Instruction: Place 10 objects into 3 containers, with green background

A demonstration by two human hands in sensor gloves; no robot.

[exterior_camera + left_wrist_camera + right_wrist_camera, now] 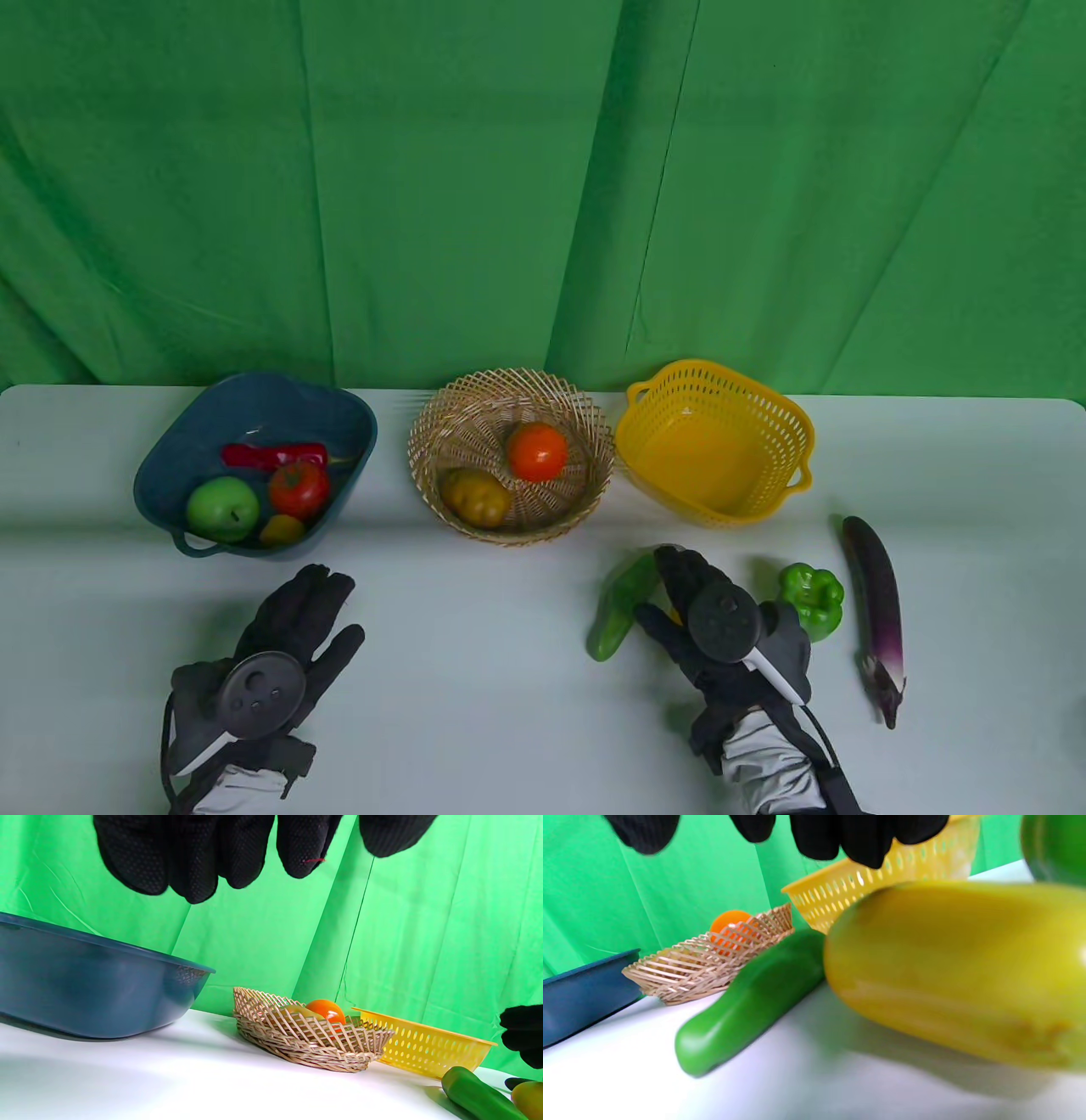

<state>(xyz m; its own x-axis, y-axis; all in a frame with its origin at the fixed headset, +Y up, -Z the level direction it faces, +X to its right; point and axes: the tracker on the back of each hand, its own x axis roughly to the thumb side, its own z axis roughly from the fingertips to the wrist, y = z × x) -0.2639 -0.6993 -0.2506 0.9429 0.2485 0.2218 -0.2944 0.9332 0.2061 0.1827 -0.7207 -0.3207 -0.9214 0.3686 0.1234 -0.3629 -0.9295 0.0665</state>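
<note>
The right hand (708, 624) sits low in the lower right of the table view, right over a yellow fruit (950, 971), likely to pick it up. I cannot tell if its fingers are on it yet. A green cucumber (621, 609) lies just left of it. The yellow basket (797, 441) (nothing inside) waits above. The left hand (280, 645) rests flat, fingers apart, holding nothing.

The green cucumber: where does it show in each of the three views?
Table view: green cucumber lies low and right of centre, left of the right hand.
Left wrist view: bottom right corner.
Right wrist view: centre, slanting.
Shared landmark: the wicker basket behind it.
</note>
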